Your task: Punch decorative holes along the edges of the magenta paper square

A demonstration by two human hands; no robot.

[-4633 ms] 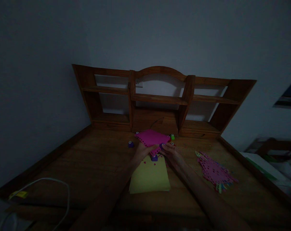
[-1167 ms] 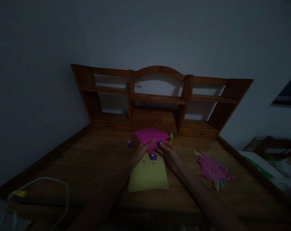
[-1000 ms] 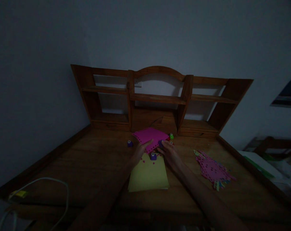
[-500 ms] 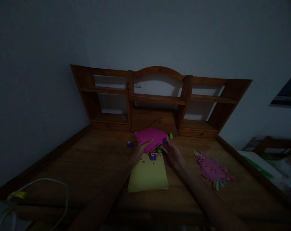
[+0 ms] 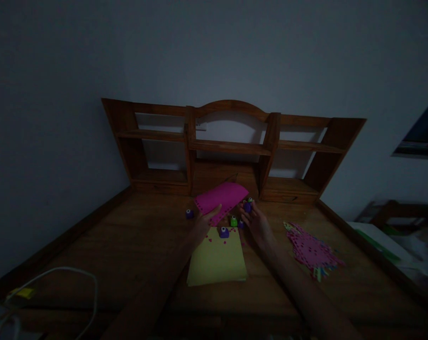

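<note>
Pink sheet [image 5: 221, 196], holed edges [image 5: 225, 214], in left hand [image 5: 201, 225]

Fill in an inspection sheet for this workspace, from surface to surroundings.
Surface: wooden desk, dimly lit.
Job's things: pink sheet, bowed, with holes along its edges; held purple punch.
Clutter: yellow sheets, with pink bits and a second purple punch on top; green punch nearby; pile of punched pink pieces at right.
Hands: left hand grips the pink sheet; right hand holds the punch in its fingers.
Cables: white cable curving at near left.
Surroundings: wooden shelf unit along the back; wall behind it, with a socket.
</note>
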